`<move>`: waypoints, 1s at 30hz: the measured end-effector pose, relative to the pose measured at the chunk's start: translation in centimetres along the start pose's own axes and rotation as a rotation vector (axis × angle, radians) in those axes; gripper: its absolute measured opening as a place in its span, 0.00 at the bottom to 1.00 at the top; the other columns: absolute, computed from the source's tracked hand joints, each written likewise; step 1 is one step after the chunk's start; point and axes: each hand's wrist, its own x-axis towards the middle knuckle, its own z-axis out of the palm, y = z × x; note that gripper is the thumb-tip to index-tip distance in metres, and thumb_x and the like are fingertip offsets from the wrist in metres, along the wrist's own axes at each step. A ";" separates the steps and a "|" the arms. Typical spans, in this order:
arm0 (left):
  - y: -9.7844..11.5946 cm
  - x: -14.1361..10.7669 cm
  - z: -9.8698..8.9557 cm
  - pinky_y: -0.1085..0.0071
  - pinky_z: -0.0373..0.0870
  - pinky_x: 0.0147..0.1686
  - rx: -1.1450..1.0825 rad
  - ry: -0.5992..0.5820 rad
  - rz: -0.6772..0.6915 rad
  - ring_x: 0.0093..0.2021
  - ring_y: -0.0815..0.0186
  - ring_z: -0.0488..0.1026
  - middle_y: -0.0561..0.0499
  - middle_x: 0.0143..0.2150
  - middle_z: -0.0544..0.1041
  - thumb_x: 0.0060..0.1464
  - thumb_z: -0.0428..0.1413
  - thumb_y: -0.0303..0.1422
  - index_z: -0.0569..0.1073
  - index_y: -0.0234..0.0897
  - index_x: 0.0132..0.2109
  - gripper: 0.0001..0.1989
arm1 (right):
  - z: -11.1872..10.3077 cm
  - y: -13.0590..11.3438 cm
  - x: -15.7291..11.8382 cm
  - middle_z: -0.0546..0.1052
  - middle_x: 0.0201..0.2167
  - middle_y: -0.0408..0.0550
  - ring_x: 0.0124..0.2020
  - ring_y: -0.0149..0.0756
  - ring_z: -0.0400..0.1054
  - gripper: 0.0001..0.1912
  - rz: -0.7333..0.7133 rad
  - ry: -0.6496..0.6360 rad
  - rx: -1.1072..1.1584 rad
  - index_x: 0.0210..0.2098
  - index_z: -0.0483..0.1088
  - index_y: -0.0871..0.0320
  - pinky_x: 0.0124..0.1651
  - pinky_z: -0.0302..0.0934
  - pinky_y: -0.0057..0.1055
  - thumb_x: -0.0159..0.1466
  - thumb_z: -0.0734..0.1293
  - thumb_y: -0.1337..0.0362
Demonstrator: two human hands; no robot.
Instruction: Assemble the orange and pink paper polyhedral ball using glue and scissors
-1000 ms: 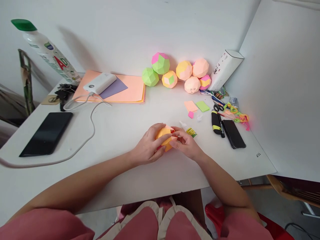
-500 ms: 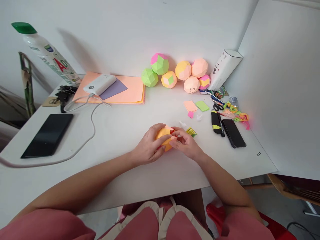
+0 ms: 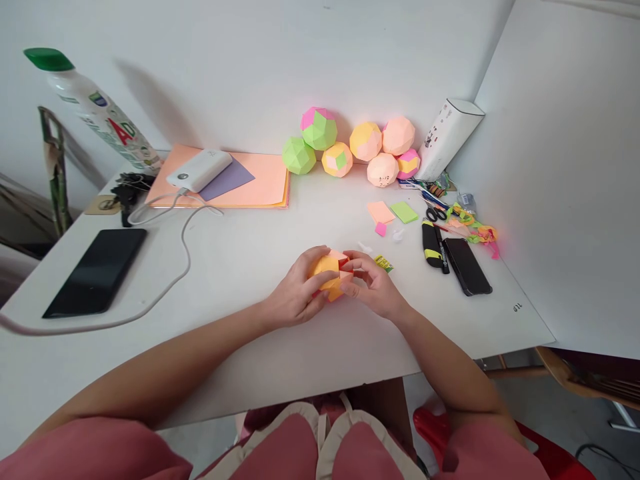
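Between my hands, just above the front of the white table, is a folded paper ball [image 3: 327,265] in orange and pale pink, with a dark red gap in its right side. My left hand [image 3: 304,288] wraps round its left side, thumb across the front. On the right side, the fingers of my right hand [image 3: 374,287] curl at the edge of the gap and pinch the paper there. My right fingertips partly cover that spot. A small yellow-green packet [image 3: 383,263] lies just beyond my right hand.
Faceted paper balls [image 3: 319,130] stand along the wall. Sticky notes [image 3: 404,212], scissors [image 3: 436,213], a cutter [image 3: 432,244] and a phone [image 3: 468,267] lie on the right. Leftward are a power bank [image 3: 200,169] on paper sheets, its cable, a dark tablet [image 3: 95,272] and a tall bottle [image 3: 100,113].
The right fingers have shifted slightly at the gap in the paper ball, and the dark red opening shows a little more. The left hand keeps its hold.
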 end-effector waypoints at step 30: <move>-2.3 -0.9 0.2 0.44 0.63 0.62 -0.509 0.104 -0.194 0.66 0.50 0.58 0.36 0.64 0.61 0.67 0.47 0.42 0.56 0.41 0.67 0.25 | 0.3 1.0 0.3 0.67 0.60 0.52 0.57 0.41 0.66 0.24 -0.187 0.008 -0.180 0.54 0.67 0.50 0.52 0.68 0.39 0.61 0.71 0.51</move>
